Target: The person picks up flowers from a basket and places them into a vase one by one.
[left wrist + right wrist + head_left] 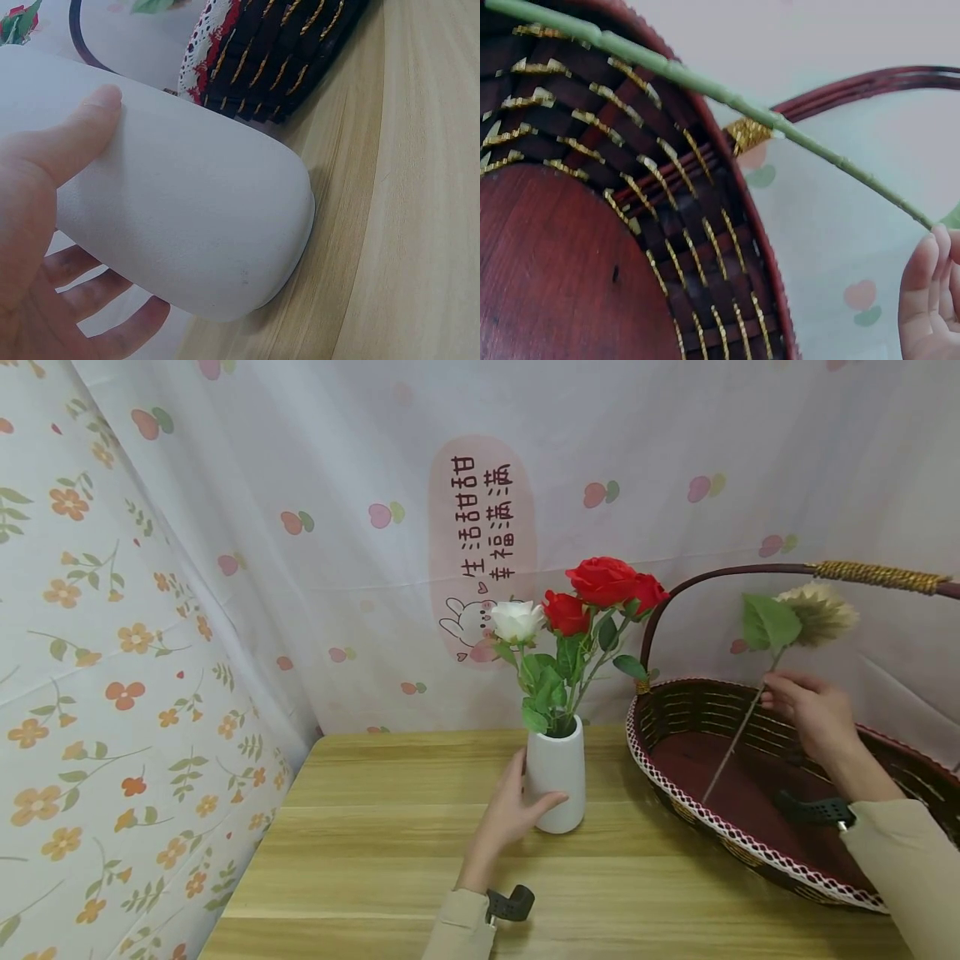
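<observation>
A white vase [556, 781] stands upright on the wooden table, and my left hand [511, 806] holds it from the left. The thumb lies along one side of the vase; the other fingers reach round behind it. In the vase are a white rose [517, 622], several red roses [602, 582] and green leaves. Over the basket, my right hand [813, 710] pinches the long green stem [727, 95] of a cream flower [819, 614] just below its leaf. The flower head points up, and the stem slants down to the left across the basket.
A dark woven basket [750, 852] with white lace trim and a tall arched handle [720, 570] stands right of the vase. The table [375, 843] has a wood-grain top. Printed cloth [360, 443] hangs behind it, with flowered cloth [112, 635] on the left.
</observation>
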### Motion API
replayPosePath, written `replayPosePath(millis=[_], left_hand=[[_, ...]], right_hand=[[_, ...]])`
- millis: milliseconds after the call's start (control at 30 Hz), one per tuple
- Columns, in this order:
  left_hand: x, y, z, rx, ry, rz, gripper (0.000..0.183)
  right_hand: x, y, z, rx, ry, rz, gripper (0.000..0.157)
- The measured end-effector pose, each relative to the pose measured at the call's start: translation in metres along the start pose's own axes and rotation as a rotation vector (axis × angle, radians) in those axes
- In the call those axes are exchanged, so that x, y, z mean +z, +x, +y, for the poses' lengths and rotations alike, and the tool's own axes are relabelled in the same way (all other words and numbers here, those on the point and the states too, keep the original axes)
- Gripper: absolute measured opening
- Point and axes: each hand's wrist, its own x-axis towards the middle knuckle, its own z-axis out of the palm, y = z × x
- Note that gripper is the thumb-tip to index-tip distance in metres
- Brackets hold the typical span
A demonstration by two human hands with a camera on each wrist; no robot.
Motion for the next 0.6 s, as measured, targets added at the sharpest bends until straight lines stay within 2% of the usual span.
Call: replayPosePath(millis=[300, 433, 600], left_hand=[[0.000, 0.000, -0.001, -0.009, 0.006, -0.002, 0.086], [0.000, -0.001, 0.000, -0.011, 0.008, -0.003, 0.087], [0.001, 0.000, -0.001, -0.002, 0.005, 0.002, 0.085]], right_hand=[[0.014, -0.001, -0.013, -0.065, 0.150, 0.047, 0.009], [0.019, -0.005, -0.017, -0.065, 0.200, 0.026, 0.009], [0.030, -0.012, -0.020, -0.059, 0.258, -0.040, 0.013]])
